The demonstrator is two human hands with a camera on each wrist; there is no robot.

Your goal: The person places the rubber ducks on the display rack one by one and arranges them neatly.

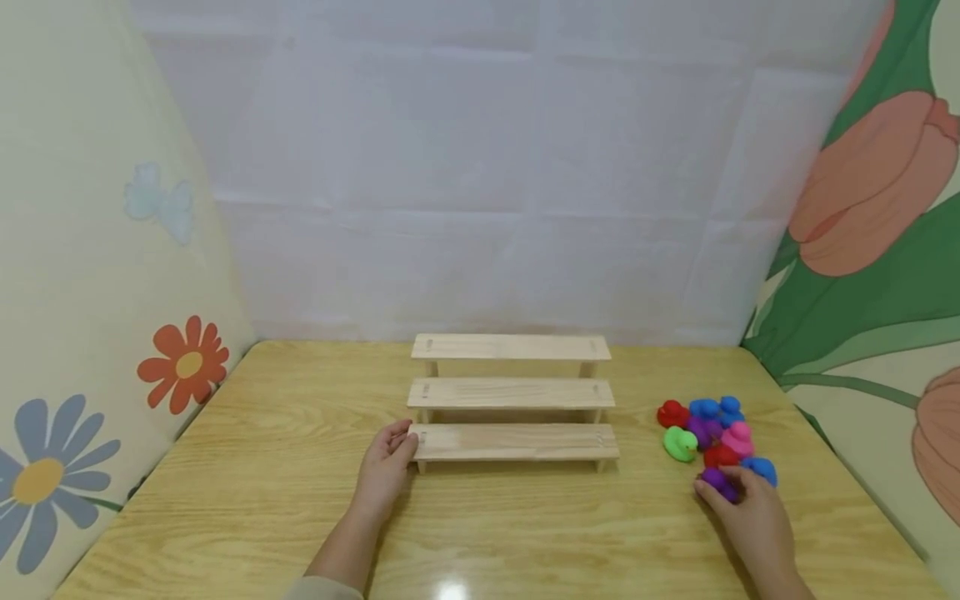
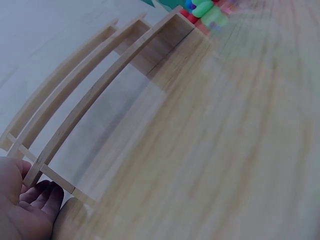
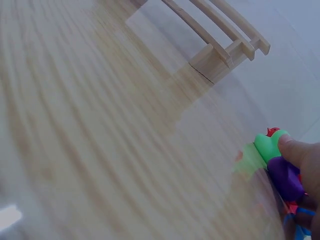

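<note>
A three-step wooden display stand (image 1: 513, 442) stands mid-table. My left hand (image 1: 386, 469) holds the left end of its lowest board, thumb above and fingers curled under the edge, as the left wrist view shows. To the right, my right hand (image 1: 753, 512) has its thumb and fingers around a purple rubber duck (image 1: 717, 482) at the near side of a duck cluster. In the right wrist view the purple duck (image 3: 286, 179) sits low at the table surface, partly hidden by the hand. Beside it is a green duck (image 1: 679, 444).
Other ducks are bunched behind the right hand: a red one (image 1: 672, 414), a pink one (image 1: 738, 439), a blue one (image 1: 762, 471) and several more. A white cloth (image 1: 495, 167) hangs behind the wooden table (image 1: 300, 417). Flower-printed panels (image 1: 885, 333) flank both sides.
</note>
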